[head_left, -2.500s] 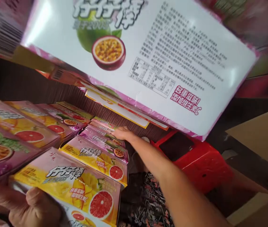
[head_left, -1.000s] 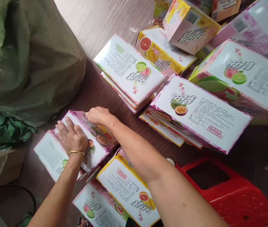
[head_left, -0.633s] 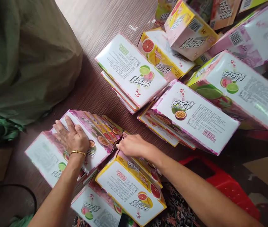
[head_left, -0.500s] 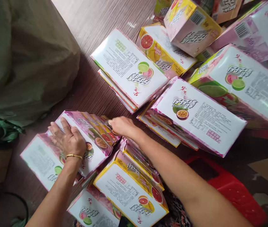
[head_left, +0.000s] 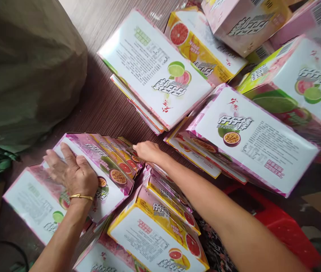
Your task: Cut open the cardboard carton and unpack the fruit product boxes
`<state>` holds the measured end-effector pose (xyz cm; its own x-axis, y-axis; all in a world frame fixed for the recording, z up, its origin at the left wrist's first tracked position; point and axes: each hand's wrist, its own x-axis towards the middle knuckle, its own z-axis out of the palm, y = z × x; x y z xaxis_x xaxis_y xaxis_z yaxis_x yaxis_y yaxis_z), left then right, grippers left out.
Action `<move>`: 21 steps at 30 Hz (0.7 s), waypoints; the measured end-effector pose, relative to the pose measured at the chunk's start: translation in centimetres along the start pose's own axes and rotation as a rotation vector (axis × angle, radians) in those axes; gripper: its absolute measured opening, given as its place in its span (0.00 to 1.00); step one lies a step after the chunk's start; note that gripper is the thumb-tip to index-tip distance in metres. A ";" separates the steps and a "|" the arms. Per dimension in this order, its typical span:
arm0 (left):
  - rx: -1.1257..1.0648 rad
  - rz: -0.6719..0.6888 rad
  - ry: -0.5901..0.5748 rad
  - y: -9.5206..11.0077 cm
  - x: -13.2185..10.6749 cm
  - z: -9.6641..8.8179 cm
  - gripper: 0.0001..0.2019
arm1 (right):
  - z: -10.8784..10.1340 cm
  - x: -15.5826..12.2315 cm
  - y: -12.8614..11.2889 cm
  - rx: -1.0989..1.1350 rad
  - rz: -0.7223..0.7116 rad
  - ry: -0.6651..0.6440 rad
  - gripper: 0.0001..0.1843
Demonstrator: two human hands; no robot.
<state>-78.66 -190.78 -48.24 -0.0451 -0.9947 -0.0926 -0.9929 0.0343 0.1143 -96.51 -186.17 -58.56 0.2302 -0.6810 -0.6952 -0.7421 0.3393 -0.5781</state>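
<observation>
My left hand (head_left: 76, 175) lies flat with its fingers apart on a white-and-purple passion fruit carton (head_left: 113, 194), the top one of a stack. Beyond it, the printed sides of several cartons show in a row, some with grapefruit (head_left: 115, 155). At the far low end of that stack is my right hand (head_left: 148, 151), its fingers curled closed; what they grip is hidden. A lime-and-guava carton (head_left: 32, 204) sits under and left of my left hand. Close to me, a yellow grapefruit carton (head_left: 146, 238) tops another stack, which my right forearm crosses.
More stacks stand ahead, topped by a lime-and-guava carton (head_left: 154, 64) and a passion fruit carton (head_left: 251, 139). Further cartons (head_left: 248, 26) pile up at the upper right. A large dark sack (head_left: 30, 71) is at upper left. A red plastic object (head_left: 285, 230) sits at lower right.
The view has shifted slightly closer, so the cartons look larger and spread outward. Both hands keep their places on the stack.
</observation>
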 end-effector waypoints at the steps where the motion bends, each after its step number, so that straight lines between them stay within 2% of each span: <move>1: 0.004 -0.002 0.000 -0.1 0.1 0.2 0.31 | 0.2 2.3 -0.5 0.032 -0.013 0.048 0.24; 3: 0.007 -0.008 -0.006 -0.2 0.2 0.5 0.33 | 1.1 6.1 -1.7 0.068 -0.081 0.040 0.24; 5: 0.008 -0.014 -0.007 -0.3 0.4 0.6 0.34 | 2.6 7.1 -2.0 0.072 -0.135 0.000 0.23; 7: 0.008 -0.022 -0.006 -0.3 0.4 0.6 0.34 | 4.0 4.8 -1.0 0.057 -0.138 -0.050 0.24; 9: 0.004 -0.028 -0.015 -0.1 0.3 0.5 0.34 | 4.8 1.1 0.9 0.022 -0.117 -0.143 0.24; 11: -0.001 -0.024 -0.020 0.0 0.3 0.5 0.34 | 4.6 -1.4 2.8 -0.016 -0.067 -0.211 0.22; 12: -0.001 -0.016 -0.015 0.0 0.3 0.5 0.34 | 4.3 -1.6 3.5 -0.027 -0.039 -0.207 0.22; 14: 0.004 -0.015 -0.004 -0.2 0.4 0.6 0.35 | 3.6 0.3 3.7 -0.022 0.006 -0.134 0.23; 18: 0.035 -0.039 -0.006 -0.8 0.8 0.9 0.38 | 4.0 7.7 1.7 0.029 -0.016 -0.050 0.27; 19: 0.041 -0.033 -0.004 -0.9 0.8 1.0 0.38 | 4.5 8.7 1.3 0.035 -0.036 -0.055 0.27; 21: 0.047 -0.017 0.004 -1.2 0.9 1.1 0.38 | 5.8 8.7 1.5 0.028 -0.072 -0.085 0.24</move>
<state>-77.65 -191.56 -49.54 -0.0280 -0.9955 -0.0904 -0.9976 0.0221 0.0659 -91.93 -187.81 -67.97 0.3358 -0.6470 -0.6846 -0.7040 0.3105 -0.6388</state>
